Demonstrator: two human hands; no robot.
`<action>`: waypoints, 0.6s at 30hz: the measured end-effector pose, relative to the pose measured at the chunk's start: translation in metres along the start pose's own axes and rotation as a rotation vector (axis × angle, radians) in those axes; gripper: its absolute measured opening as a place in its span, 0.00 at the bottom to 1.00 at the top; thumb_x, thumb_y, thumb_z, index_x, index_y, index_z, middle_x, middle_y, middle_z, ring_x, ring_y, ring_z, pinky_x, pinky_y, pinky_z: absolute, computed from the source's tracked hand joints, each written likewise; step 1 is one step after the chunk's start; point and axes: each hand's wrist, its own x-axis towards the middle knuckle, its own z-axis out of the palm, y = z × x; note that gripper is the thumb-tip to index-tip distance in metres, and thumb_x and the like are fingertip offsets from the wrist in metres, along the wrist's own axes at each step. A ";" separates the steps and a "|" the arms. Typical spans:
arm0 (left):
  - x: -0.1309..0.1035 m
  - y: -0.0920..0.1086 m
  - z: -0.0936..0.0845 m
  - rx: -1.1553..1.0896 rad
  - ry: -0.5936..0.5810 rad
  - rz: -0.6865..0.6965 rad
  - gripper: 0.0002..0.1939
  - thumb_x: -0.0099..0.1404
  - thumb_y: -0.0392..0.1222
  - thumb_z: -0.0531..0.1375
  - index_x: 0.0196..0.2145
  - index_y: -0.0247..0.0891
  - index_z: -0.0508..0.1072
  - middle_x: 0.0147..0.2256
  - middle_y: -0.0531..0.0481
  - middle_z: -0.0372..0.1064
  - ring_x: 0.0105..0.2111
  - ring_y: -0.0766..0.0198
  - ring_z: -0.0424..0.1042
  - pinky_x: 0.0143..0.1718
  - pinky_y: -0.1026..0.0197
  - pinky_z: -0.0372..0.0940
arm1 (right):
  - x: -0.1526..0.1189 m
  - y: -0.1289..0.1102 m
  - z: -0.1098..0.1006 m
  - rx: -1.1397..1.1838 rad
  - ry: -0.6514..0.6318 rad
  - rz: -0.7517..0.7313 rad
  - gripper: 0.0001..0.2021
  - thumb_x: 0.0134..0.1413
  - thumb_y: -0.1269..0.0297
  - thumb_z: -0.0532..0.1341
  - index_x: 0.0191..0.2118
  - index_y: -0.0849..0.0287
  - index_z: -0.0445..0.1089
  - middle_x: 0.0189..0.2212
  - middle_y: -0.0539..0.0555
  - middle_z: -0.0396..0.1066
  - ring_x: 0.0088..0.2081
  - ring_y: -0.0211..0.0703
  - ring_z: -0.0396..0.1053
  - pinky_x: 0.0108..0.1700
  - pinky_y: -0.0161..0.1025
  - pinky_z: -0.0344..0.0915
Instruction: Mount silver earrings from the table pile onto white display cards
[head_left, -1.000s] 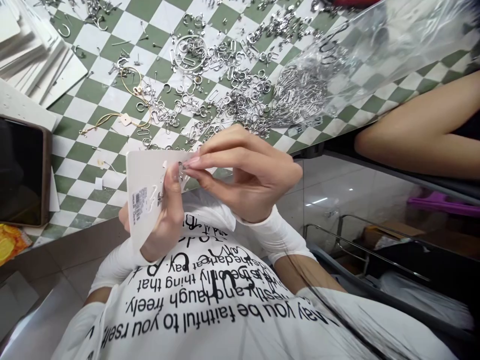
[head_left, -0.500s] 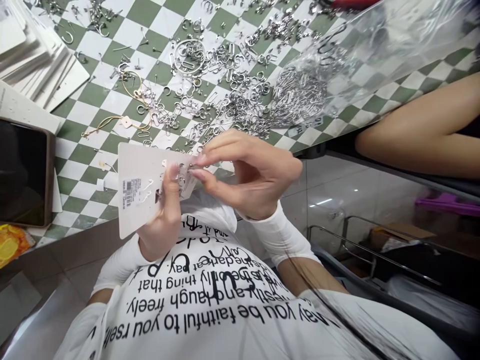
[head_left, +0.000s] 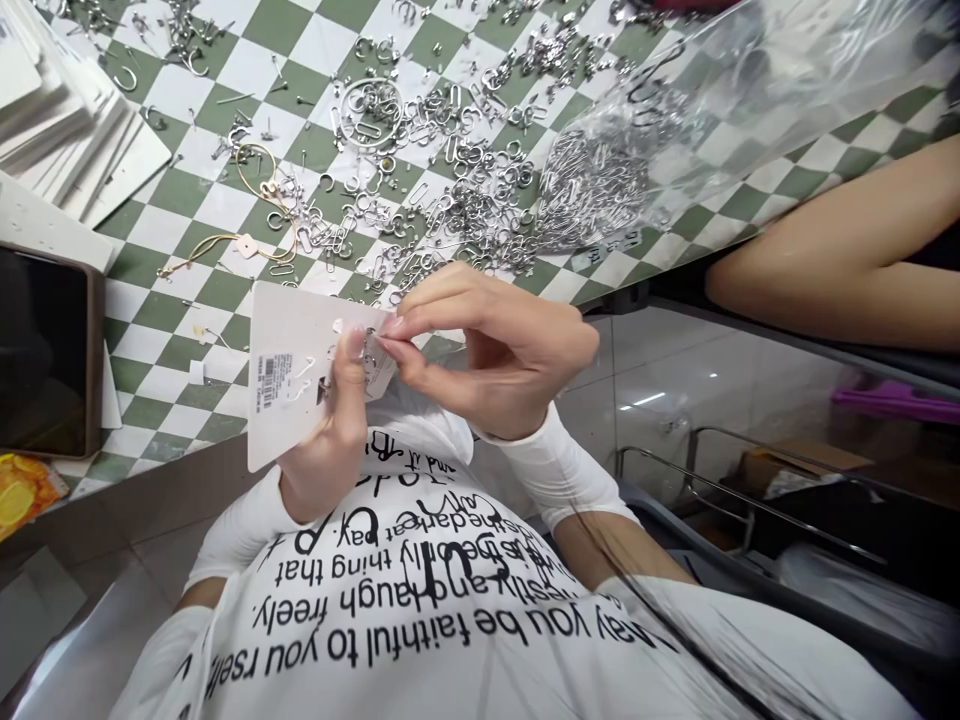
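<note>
A white jewellery card (head_left: 281,335) with a printed barcode label is gripped by my left hand (head_left: 341,420), its thumb pressed on the face. Several small silver earring-like pieces (head_left: 369,365) sit along the card's right part, partly covered by my thumb. At that right part, my right hand (head_left: 495,345) pinches with thumb and index fingertip against the card. Whatever lies between those fingertips is too small to make out. Just beyond the hands, loose silver rings and metal findings (head_left: 480,200) are heaped on the checkered tabletop (head_left: 172,225).
A stack of white cards (head_left: 67,130) and a dark phone (head_left: 49,350) lie at the left. Gold-coloured cords (head_left: 210,243) rest near the heap. A clear plastic bag (head_left: 720,110) holds metal pieces (head_left: 596,185). Another person's arm (head_left: 840,240) is at the right.
The card has shifted slightly right and turned a little. My right thumb and index fingertip have come closer together at the card's right part. The camera view has shifted slightly.
</note>
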 end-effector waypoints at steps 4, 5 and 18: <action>-0.005 -0.002 0.003 0.022 0.032 0.025 0.20 0.71 0.38 0.62 0.59 0.51 0.73 0.50 0.49 0.78 0.68 0.48 0.59 0.71 0.36 0.58 | 0.000 0.000 0.000 0.012 -0.005 0.007 0.06 0.57 0.73 0.64 0.34 0.53 0.74 0.28 0.50 0.77 0.30 0.40 0.74 0.32 0.41 0.74; -0.005 -0.001 0.003 0.024 0.042 0.025 0.21 0.71 0.38 0.62 0.59 0.51 0.73 0.51 0.48 0.78 0.67 0.47 0.61 0.70 0.36 0.60 | -0.001 0.001 0.000 0.009 -0.001 -0.004 0.06 0.57 0.74 0.64 0.34 0.54 0.74 0.27 0.50 0.77 0.30 0.40 0.74 0.32 0.40 0.74; 0.005 0.007 -0.004 0.017 0.087 -0.077 0.27 0.71 0.46 0.63 0.65 0.53 0.63 0.62 0.46 0.69 0.58 0.46 0.73 0.64 0.33 0.66 | -0.003 0.003 0.000 -0.080 -0.043 -0.084 0.08 0.59 0.76 0.61 0.36 0.55 0.73 0.29 0.50 0.76 0.32 0.39 0.74 0.35 0.41 0.75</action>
